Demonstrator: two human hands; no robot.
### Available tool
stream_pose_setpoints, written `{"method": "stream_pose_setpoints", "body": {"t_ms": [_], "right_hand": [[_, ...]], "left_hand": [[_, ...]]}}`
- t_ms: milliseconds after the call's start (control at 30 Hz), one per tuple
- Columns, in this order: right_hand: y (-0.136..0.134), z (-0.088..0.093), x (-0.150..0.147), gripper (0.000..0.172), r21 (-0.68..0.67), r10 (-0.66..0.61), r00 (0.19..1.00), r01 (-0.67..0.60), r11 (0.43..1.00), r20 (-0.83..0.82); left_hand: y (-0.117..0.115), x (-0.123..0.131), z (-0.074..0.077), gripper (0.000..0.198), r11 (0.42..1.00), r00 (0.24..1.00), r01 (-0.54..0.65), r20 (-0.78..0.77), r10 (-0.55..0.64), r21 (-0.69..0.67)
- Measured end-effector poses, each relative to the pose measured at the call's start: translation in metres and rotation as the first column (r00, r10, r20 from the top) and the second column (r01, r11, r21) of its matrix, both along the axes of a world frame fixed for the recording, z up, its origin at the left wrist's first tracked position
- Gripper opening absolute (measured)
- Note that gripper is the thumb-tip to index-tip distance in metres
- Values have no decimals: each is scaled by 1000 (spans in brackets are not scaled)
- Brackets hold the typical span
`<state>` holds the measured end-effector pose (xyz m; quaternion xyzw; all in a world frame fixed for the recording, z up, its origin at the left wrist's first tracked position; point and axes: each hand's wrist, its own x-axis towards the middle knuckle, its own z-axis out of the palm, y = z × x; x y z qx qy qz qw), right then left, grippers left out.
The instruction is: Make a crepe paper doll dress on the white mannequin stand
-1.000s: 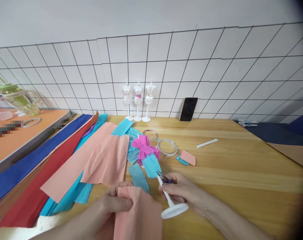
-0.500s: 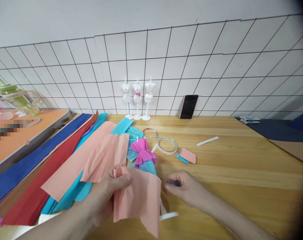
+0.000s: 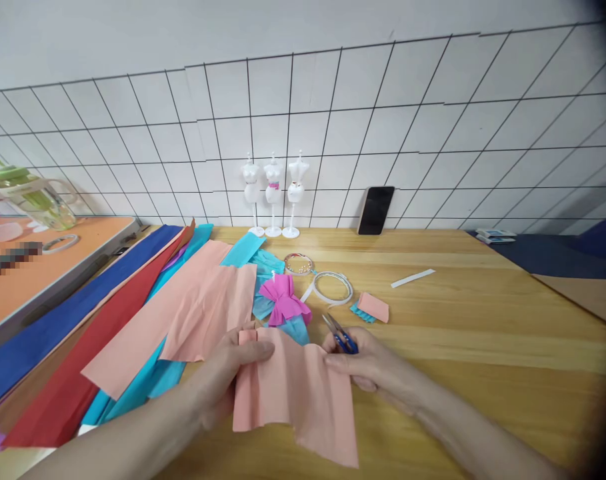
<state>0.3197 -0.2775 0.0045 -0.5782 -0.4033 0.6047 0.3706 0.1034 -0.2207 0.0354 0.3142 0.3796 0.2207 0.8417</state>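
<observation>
Between my hands hangs a piece of salmon-pink crepe paper point(image 3: 297, 393), its lower edge uneven. My left hand point(image 3: 243, 363) pinches its upper left part, where the paper folds over. In my right hand point(image 3: 365, 360) are small scissors point(image 3: 343, 337) with blue handles, blades pointing up and left and apart from the sheet. The thumb and fingers of that hand also hold the paper's upper right corner. Just beyond the sheet lies a gathered magenta paper piece point(image 3: 284, 300) on light-blue paper point(image 3: 295, 329).
Long crepe strips, among them a red strip point(image 3: 97, 347) and a blue strip point(image 3: 83, 303), cover the left side. Behind are a roll of white tape point(image 3: 351, 291), small folded pieces point(image 3: 374, 307), a white strip point(image 3: 413, 278), white mannequins point(image 3: 273, 193) and a phone point(image 3: 376, 210).
My right hand has come to the paper's right edge and grasped it, with the scissors now turned upward. The sheet is spread wider to the right. The white strip beneath it is now hidden.
</observation>
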Motion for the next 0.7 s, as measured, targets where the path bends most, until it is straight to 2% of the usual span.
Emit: {"method": "stream_pose_setpoints", "body": {"t_ms": [100, 200, 333, 433, 567, 700], "right_hand": [[4, 2, 6, 30, 39, -34, 996, 31, 999, 81], [13, 1, 11, 28, 148, -90, 974, 60, 987, 206], [28, -2, 17, 23, 215, -41, 949, -29, 976, 314], [40, -3, 19, 21, 244, -37, 937, -53, 968, 347], [52, -4, 15, 19, 285, -104, 922, -7, 958, 373], [55, -5, 10, 21, 333, -169, 916, 42, 942, 364]], "left_hand": [[2, 2, -11, 25, 999, 998, -17, -59, 19, 38], [4, 4, -21, 30, 995, 997, -29, -64, 35, 94], [8, 6, -25, 29, 993, 998, -35, -56, 41, 108], [10, 7, -27, 26, 990, 994, -59, -89, 70, 125], [10, 9, -33, 29, 984, 984, -90, -138, 111, 152], [11, 7, -39, 26, 972, 960, -184, -184, 210, 149]]}}
